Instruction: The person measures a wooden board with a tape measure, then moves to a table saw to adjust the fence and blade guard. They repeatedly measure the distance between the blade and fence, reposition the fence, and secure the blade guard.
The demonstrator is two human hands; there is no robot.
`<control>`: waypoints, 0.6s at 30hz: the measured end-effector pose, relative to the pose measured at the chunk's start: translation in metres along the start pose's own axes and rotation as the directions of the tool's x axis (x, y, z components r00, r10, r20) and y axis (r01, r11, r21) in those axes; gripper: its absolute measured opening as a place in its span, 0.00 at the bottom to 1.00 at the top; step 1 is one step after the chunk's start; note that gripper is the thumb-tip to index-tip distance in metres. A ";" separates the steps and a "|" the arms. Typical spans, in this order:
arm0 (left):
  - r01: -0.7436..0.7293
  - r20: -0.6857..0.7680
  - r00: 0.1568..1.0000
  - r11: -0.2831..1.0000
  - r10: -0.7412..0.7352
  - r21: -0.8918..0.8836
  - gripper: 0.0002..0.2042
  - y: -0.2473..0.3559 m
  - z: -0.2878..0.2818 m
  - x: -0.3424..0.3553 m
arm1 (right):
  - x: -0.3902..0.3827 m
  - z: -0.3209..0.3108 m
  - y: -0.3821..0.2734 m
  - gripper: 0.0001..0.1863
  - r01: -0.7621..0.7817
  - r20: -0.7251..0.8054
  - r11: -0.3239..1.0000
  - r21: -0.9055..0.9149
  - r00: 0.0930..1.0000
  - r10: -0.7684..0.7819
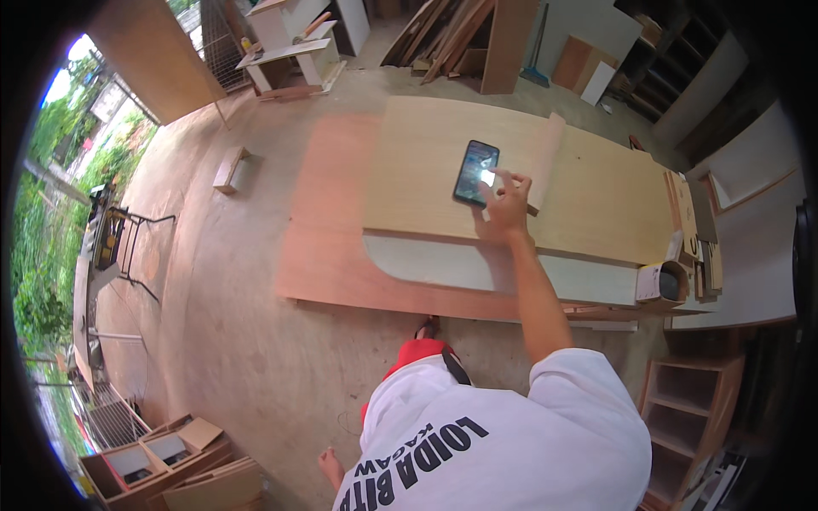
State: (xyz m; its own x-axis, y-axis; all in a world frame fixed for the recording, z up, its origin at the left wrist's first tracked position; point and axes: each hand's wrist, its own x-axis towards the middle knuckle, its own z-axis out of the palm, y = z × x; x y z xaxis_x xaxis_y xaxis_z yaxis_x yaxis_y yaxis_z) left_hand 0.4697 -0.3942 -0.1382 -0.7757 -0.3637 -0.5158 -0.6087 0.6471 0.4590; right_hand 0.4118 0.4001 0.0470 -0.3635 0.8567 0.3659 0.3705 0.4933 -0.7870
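A dark-edged smartphone (476,173) with a lit screen lies on a pale plywood panel (426,140). Over its right side reaches my right hand (509,203), fingers apart, with fingertips at the screen; whether they touch it is hard to tell. The hand grips nothing. Just right of the phone, a narrow wooden strip (550,153) rests across the panel, partly behind my fingers. Beside my white shirt, low in the view, shows a small bare bit of skin (331,467); I cannot tell whether it is my left hand or a foot.
Under the panel are a white board (439,262) and a larger reddish sheet (319,213). A roundish dark item in a box (663,283) stands at the right end. A small wooden block (230,170) sits on the floor at left. Wooden drawers (158,460) lie lower left; shelving (686,387) stands lower right.
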 end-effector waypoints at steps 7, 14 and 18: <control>0.125 -0.183 0.918 0.696 -0.351 -0.707 0.11 -0.098 -0.067 -0.098 | -0.088 0.055 -0.066 0.12 0.270 -0.091 0.957 0.102 0.961 -0.262; 0.096 -0.101 0.850 0.340 -0.517 -0.936 0.11 -0.161 -0.040 -0.109 | -0.414 0.087 -0.218 0.13 0.296 0.808 0.943 0.154 0.511 -0.293; 0.109 -0.155 0.853 0.460 -0.498 -0.881 0.24 -0.127 -0.088 -0.112 | -0.597 0.043 -0.331 0.13 0.139 0.642 0.632 0.762 -0.286 -0.711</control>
State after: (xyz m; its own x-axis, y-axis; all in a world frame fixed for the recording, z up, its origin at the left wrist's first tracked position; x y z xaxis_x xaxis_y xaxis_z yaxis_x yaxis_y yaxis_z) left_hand 0.6190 -0.4944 -0.0755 -0.3845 -0.7363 -0.5568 -0.5113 -0.3323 0.7926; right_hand 0.4697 -0.2811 0.0674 -0.7082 -0.6928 0.1357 -0.4675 0.3163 -0.8255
